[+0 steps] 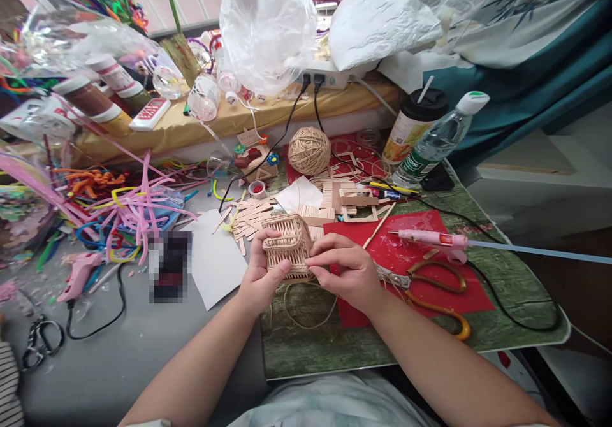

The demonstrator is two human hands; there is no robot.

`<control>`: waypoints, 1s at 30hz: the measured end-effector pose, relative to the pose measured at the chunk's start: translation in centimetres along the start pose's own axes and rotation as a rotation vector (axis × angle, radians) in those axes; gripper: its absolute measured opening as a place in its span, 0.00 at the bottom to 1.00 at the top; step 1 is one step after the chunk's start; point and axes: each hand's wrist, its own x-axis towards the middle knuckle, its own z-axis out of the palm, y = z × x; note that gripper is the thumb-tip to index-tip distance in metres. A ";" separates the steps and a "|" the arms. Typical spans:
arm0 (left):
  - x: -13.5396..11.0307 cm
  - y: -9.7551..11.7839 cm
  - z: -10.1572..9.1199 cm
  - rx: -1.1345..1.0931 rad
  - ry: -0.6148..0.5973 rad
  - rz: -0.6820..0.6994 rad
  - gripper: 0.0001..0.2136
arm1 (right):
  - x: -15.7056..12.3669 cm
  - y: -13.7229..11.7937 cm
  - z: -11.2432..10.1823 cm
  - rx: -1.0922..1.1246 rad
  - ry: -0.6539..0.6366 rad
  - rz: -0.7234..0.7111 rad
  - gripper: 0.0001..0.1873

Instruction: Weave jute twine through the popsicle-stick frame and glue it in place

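Note:
A small box-shaped piece wrapped in tan twine (287, 243) is held between both hands over the green mat (335, 344). My left hand (261, 277) grips its left side, thumb across the front. My right hand (345, 269) pinches at its right edge, fingers pressed together. A loose strand of twine (306, 315) loops on the mat below the hands. A ball of twine (308, 150) sits farther back. Popsicle sticks (251, 218) and stick frames (356, 204) lie behind the piece.
Red sheet (421, 267) holds scissors with orange handles (437, 299) and a pink glue gun (430, 238). Water bottle (437, 140) and a lidded cup (414, 124) stand back right. Pipe cleaners (124, 207), a second pink glue gun (79, 274), white paper (215, 258) lie left.

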 end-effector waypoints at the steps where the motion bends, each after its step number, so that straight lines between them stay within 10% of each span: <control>1: 0.0 0.1 0.0 0.002 -0.002 -0.004 0.23 | 0.0 0.0 -0.1 0.018 -0.013 0.017 0.09; 17: 0.6 0.2 0.6 -0.090 0.074 -0.060 0.21 | -0.4 0.6 0.3 0.089 0.040 0.172 0.06; 30: 1.8 0.6 0.9 -0.198 0.190 -0.057 0.22 | -0.4 2.1 0.6 0.197 0.338 0.396 0.10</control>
